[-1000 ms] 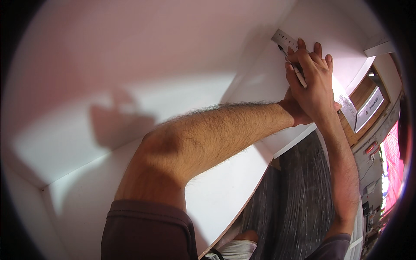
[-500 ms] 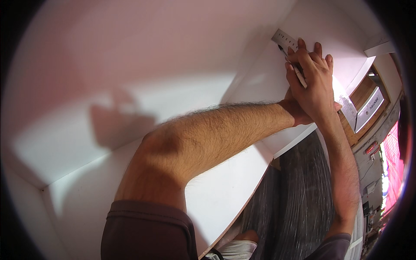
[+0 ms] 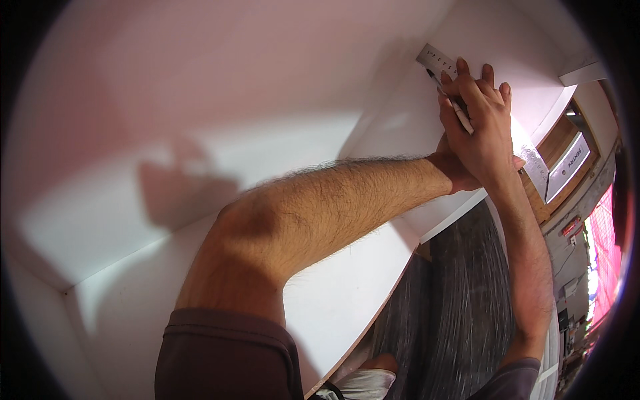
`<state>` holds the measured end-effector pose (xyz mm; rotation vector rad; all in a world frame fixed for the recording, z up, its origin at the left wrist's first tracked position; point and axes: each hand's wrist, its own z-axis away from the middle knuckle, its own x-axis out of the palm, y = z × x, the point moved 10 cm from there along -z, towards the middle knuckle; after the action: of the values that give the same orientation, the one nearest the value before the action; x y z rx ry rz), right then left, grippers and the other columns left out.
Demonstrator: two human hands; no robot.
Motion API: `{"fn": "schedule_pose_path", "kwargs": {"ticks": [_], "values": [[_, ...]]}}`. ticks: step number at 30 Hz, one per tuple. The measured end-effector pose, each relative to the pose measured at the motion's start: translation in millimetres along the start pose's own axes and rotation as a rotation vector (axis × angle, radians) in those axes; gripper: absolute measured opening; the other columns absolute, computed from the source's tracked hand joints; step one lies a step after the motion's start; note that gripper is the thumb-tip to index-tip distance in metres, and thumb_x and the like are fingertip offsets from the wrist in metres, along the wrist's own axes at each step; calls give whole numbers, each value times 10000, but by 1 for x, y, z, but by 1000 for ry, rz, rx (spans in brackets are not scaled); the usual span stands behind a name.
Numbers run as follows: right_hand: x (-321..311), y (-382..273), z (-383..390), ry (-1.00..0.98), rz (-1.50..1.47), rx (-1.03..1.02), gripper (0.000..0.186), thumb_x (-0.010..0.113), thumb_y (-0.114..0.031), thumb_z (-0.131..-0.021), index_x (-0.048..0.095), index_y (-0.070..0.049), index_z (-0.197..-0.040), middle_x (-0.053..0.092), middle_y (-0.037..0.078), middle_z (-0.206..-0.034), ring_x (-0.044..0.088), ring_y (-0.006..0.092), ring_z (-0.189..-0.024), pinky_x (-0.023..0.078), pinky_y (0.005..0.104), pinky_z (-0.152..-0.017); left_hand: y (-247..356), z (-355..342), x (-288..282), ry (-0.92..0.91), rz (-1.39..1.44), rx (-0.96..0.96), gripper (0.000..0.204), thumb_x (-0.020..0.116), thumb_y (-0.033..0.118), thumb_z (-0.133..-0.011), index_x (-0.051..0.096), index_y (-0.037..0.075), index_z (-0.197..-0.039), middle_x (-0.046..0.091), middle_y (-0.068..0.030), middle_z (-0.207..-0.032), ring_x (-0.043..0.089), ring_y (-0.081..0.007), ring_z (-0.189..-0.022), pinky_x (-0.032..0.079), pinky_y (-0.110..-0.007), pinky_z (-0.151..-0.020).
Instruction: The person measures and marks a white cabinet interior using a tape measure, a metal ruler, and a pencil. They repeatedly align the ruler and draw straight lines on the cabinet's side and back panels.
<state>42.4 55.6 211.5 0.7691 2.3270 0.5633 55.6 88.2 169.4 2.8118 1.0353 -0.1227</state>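
My right hand (image 3: 481, 120) is closed around a slim white pen (image 3: 461, 117) with a dark tip, which points up and left at the edge of a steel ruler (image 3: 437, 59). The ruler lies flat on a white panel (image 3: 400, 127), one end close to the corner where it meets another panel. My left hand (image 3: 460, 172) reaches in beneath the right one and is mostly hidden by it. Its fingertips appear to show past the right hand, pressing the ruler to the panel. The rest of the ruler is covered by both hands.
White panels (image 3: 220, 87) form a box-like cabinet around my arms. Dark, streaked plastic-wrapped material (image 3: 460, 280) lies below on the right. Further right are a wooden frame with a white box (image 3: 569, 167), a grey wall (image 3: 567, 267) and a pink sheet (image 3: 605, 260) in bright light.
Hardly anything differs. Both hands, the pen and the ruler keep the same places against the panel, with only a very slight shift of the view.
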Motion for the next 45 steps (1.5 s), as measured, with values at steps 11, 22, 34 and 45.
{"fn": "schedule_pose_path", "kwargs": {"ticks": [11, 22, 34, 45], "values": [[3, 7, 0, -2, -3, 7, 306, 723, -124, -902, 688, -67, -1201, 773, 107, -1179, 529, 377, -1449, 231, 604, -1275, -8, -5, 2, 34, -110, 33, 995, 638, 646, -1006, 325, -168, -1486, 501, -307, -1309, 544, -334, -1238, 445, -467, -1075], [2, 7, 0, 16, -23, 9, 338, 719, -103, -899, 694, -68, -1235, 770, 116, -1203, 539, 386, -1434, 231, 610, -1269, -30, -8, 20, -70, 134, -138, 1030, 629, 633, -998, 272, -175, -1528, 450, -371, -1421, 461, -441, -1381, 373, -559, -1158], [-52, -1, 12, 183, -253, -55, 175, 739, -28, -876, 716, -59, -1047, 774, 107, -1023, 720, 337, -972, 521, 442, -978, 17, -5, -24, 416, -630, 140, 1029, 640, 622, -951, 312, -129, -1574, 255, -436, -1600, 180, -663, -1505, 191, -778, -1185], [-124, 184, 160, 654, -777, 843, 380, 843, -245, -953, 617, -99, -1222, 727, 77, -1160, 674, 145, -980, 534, 309, -803, -5, -22, 9, 123, -741, 55, 1165, 454, 783, -992, 129, -130, -1638, 8, -476, -1646, -35, -758, -1471, 72, -912, -1078]]}}
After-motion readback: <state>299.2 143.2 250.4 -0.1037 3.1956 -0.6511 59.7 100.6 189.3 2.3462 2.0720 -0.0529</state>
